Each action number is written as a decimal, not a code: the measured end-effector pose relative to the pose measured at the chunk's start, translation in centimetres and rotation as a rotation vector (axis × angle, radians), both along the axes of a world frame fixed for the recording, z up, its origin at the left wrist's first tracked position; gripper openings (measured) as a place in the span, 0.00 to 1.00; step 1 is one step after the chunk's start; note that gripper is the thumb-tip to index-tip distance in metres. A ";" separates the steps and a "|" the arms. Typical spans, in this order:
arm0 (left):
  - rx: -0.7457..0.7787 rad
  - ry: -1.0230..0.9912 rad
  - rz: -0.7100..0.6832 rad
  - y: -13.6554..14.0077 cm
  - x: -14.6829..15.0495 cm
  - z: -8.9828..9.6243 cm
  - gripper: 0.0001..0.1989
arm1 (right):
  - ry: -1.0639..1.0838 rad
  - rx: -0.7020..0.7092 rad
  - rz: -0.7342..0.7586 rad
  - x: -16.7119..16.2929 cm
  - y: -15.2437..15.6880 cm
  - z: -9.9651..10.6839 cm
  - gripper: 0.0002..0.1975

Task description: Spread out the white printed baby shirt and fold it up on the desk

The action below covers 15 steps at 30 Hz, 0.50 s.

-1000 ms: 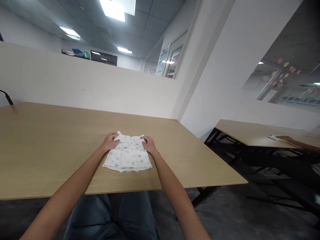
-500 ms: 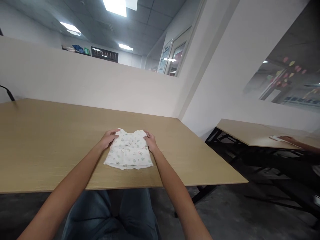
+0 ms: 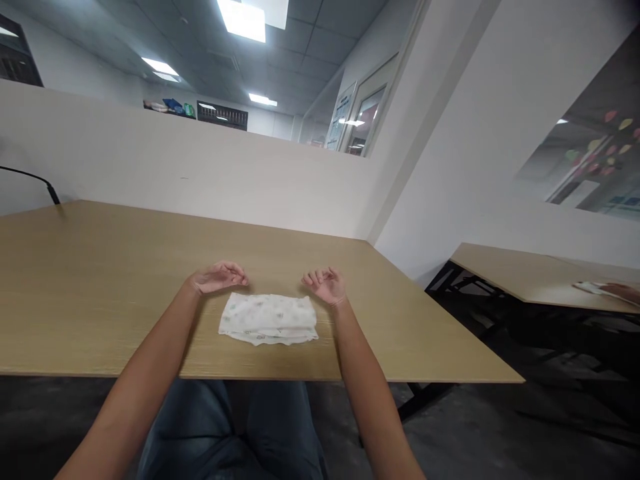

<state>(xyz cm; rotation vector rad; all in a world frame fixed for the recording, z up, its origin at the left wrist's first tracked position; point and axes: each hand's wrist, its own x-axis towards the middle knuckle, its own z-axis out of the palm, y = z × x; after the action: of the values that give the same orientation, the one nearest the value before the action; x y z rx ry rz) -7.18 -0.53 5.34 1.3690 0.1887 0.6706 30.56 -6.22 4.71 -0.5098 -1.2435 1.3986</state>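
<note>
A small white baby shirt with a faint printed pattern [image 3: 269, 319] lies on the table, its top folded down over the lower part so it forms a wide strip. Just beyond its upper left corner, my left hand [image 3: 220, 277] is raised with fingers loosely curled and apart, holding nothing. My right hand [image 3: 326, 285] hovers past the upper right corner, palm turned inward and fingers half bent, with nothing in it. Neither hand grips the cloth.
The wooden table [image 3: 125, 267] meets a low white partition [image 3: 225, 173] at the back. At the far left stands a thin black cable or stalk [image 3: 50, 192]. To the right, another person's hand [image 3: 623, 291] touches a white cloth on a second table [image 3: 520, 267].
The shirt's shoulder end has been folded toward me, turning the spread shirt into a low strip. Both hands have let go and moved apart from it. The view has shifted slightly.
</note>
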 end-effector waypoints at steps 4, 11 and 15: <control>0.090 0.240 0.105 -0.2 1.1 0.6 0.23 | -0.215 -0.021 -0.072 0.3 0.2 0.0 0.24; 0.331 0.809 0.204 -0.3 3.1 0.1 0.30 | -0.863 -0.011 -0.012 -0.6 0.3 -0.7 0.21; 0.458 0.929 0.068 -0.1 3.4 -0.4 0.23 | -1.040 0.002 0.104 -0.7 0.3 -0.9 0.22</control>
<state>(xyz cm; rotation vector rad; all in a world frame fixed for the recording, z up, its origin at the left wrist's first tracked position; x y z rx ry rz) -3.80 -0.64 4.94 2.0525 0.8614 0.0762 29.89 -5.96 3.85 -1.2777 -2.0993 1.2181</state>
